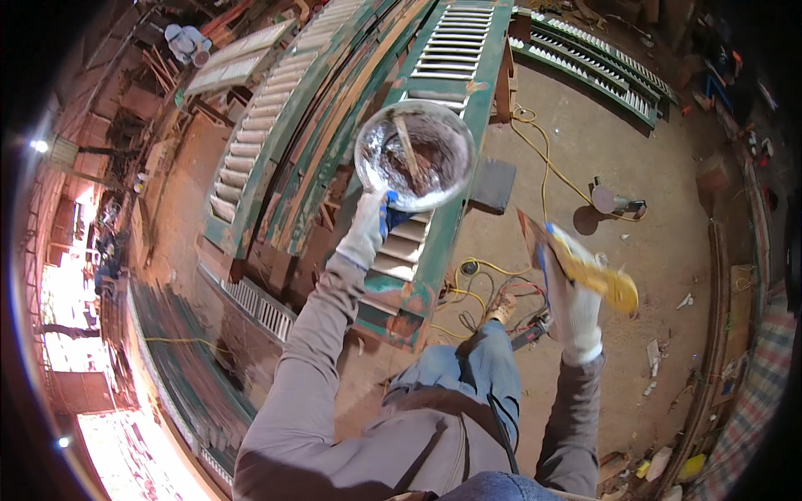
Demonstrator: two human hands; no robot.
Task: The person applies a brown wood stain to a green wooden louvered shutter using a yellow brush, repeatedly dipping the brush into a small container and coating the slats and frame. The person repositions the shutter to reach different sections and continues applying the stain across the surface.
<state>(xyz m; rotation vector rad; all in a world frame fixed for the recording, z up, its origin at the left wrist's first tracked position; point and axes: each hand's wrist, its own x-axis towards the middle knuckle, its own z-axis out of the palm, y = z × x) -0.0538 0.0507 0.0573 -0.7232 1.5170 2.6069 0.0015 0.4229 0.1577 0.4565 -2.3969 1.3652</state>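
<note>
My left hand (372, 224), in a white and blue work glove, grips the near rim of a round silvery bowl (455, 179). Inside the bowl are brownish residue and a light wooden stick (407, 146) leaning against the wall. The bowl is held above a green louvered shutter (447, 213) with pale slats and worn paint. Off to the right, my gloved right hand (572, 305) is closed around a scraper with a yellow handle (614, 284). Its thin reddish-brown blade (530, 236) points up and left, apart from the shutter.
More louvered shutters (259, 121) and long boards (334, 134) lie left. Another green shutter (585, 63) rests on the floor at far right. A yellow cord (545, 167) runs near a power tool (614, 202). A grey block (494, 187) sits beside the shutter. A person (185, 42) is at far left.
</note>
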